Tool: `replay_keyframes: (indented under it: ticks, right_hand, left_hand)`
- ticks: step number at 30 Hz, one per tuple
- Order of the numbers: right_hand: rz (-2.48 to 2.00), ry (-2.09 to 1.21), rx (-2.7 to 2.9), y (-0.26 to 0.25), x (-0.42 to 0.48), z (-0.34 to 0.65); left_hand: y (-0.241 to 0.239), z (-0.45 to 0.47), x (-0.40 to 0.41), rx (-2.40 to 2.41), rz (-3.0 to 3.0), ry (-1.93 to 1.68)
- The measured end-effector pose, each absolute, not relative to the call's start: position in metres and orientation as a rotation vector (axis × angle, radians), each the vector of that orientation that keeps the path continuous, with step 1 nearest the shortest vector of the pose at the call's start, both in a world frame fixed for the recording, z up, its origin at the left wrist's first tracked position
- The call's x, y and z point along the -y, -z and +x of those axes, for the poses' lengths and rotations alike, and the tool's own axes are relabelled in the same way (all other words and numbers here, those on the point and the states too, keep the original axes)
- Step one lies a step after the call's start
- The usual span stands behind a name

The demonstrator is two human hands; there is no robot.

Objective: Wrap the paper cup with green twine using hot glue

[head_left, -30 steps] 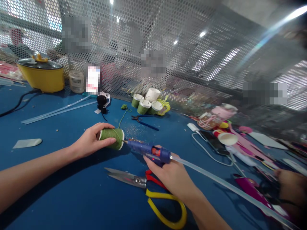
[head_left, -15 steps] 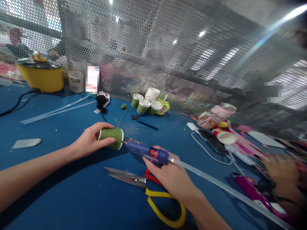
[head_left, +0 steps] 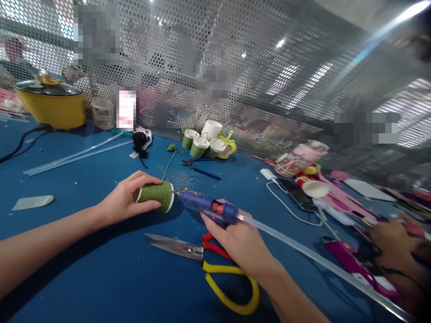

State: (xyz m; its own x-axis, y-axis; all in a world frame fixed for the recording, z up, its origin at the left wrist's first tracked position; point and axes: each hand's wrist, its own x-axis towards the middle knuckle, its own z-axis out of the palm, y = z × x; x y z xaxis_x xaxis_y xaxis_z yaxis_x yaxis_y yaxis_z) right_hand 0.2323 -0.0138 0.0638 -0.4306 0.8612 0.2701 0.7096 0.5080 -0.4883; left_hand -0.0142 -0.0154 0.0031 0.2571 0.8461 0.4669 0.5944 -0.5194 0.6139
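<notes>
My left hand (head_left: 129, 197) is closed around a small paper cup (head_left: 156, 196) wrapped in green yarn, lying on its side over the blue table. A strand of green yarn (head_left: 166, 169) runs from the cup to a small tangle behind it. My right hand (head_left: 244, 240) grips a blue glue gun (head_left: 205, 205), its nozzle at the cup's white rim; whether it touches I cannot tell. From the gun's back a long clear glue stick (head_left: 313, 258) reaches to the lower right. Partly under my right hand lie scissors (head_left: 188, 250) with red and yellow handles.
Several wrapped cups (head_left: 200, 146) stand near the perforated metal screen, with blue pliers (head_left: 202, 169) before them. At left are a yellow pot (head_left: 55, 107) and loose glue sticks (head_left: 77, 154). Another person's hand (head_left: 392, 237) is at right, beside a phone (head_left: 298, 195) and a purple tool (head_left: 353, 262).
The view has shifted slightly. The cup is turned a little in my left hand, and the nozzle stays by its rim. The other person's hand at right has moved.
</notes>
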Motion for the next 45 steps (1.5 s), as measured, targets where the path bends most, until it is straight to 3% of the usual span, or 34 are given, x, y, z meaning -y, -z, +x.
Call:
replay_keyframes:
  ticks: [19,45]
  right_hand:
    - [-1.309,-0.331,2.267,-0.057,0.010,0.234]
    - [-1.261,-0.366,2.286,-0.061,0.014,0.233]
  left_hand:
    - [-0.002,-0.014,0.018,-1.185,2.351,-1.115]
    - [-0.004,-0.010,0.015,-1.428,1.949,-1.117]
